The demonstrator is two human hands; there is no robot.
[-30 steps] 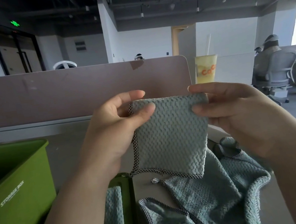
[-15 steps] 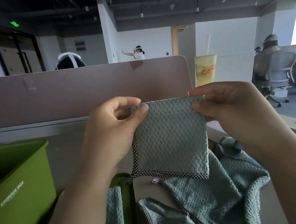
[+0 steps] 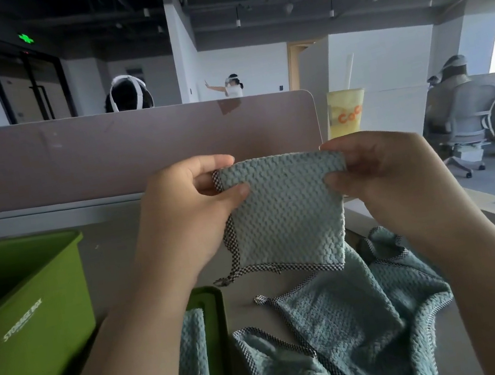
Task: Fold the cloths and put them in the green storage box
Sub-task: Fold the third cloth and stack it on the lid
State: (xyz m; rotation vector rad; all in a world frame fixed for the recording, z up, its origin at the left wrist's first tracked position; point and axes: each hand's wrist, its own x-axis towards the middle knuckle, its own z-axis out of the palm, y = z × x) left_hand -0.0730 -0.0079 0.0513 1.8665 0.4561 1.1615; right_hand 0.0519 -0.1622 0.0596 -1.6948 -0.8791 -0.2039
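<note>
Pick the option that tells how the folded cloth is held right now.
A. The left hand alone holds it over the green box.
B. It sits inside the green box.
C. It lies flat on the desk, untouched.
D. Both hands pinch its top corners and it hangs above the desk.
D: the left hand and the right hand each pinch a top corner of the folded cloth, which hangs above the loose cloths.
</note>
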